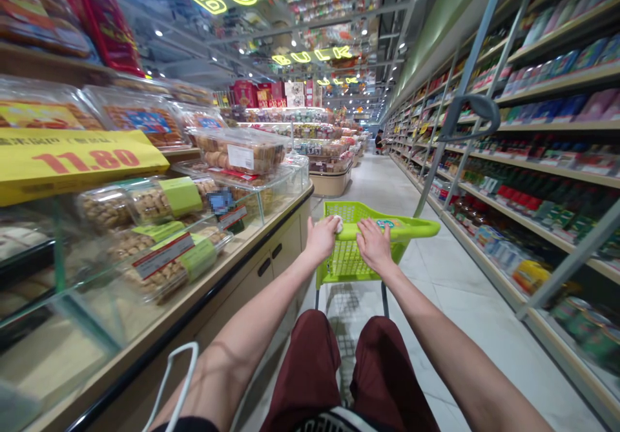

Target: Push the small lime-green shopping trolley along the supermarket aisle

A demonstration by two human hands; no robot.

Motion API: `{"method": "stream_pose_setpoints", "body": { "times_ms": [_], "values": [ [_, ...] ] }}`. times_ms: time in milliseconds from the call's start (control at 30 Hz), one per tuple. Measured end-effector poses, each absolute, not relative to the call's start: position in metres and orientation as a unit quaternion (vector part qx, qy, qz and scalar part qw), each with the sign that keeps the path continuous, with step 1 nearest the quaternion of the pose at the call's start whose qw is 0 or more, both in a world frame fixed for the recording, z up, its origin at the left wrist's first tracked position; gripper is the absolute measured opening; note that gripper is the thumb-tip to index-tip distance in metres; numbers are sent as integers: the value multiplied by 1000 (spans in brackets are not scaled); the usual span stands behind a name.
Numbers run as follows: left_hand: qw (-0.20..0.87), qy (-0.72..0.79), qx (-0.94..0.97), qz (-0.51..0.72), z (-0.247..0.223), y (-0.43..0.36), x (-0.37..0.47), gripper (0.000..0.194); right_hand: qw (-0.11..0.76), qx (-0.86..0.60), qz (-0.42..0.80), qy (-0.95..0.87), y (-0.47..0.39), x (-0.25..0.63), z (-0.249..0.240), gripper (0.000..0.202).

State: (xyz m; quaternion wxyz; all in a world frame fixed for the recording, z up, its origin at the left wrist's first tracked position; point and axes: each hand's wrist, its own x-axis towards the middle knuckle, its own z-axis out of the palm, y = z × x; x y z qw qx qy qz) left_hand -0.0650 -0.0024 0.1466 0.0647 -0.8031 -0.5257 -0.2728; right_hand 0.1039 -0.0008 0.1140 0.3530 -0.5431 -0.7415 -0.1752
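A small lime-green shopping cart [361, 270] stands right in front of my legs, with a meshed plastic basket. My left hand [321, 239] is closed over the left part of its handle. A small white wad [339, 224], perhaps a tissue, shows at those fingertips; I cannot make it out fully. Further right, my right hand [376, 246] rests with curled fingers over the same handle [414, 228], beside a round sticker on it. The undersides of both hands are hidden.
Close on the left runs a glass-edged counter [285, 216] with packed snacks and a yellow price sign [82, 161]. Tall stocked shelves [547, 161] with a slanted metal ladder [436, 167] line the right. Down the aisle floor [371, 177], a person [379, 141] crouches far off.
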Motion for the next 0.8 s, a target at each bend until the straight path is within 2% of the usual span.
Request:
{"method": "stream_pose_setpoints", "body": {
  "times_ms": [167, 300, 400, 600, 800],
  "values": [
    [69, -463, -842, -267, 148, -7, -44, 36, 349, -546, -183, -740, -4, 115, 115, 35],
    [68, -482, -835, -257, 150, 2, -64, 37, 348, -540, -193, -742, -5, 136, 112, 34],
    [29, -510, -817, -269, 147, 10, -78, 41, 366, -580, -200, -700, -2, 149, 109, 35],
    [-82, -452, -838, -295, 142, 16, -58, 47, 375, -673, -182, -611, 5, 164, 109, 41],
    [-84, -410, -869, -264, 151, 13, -39, 40, 383, -666, -152, -622, 5, 182, 113, 40]
  ]
}}
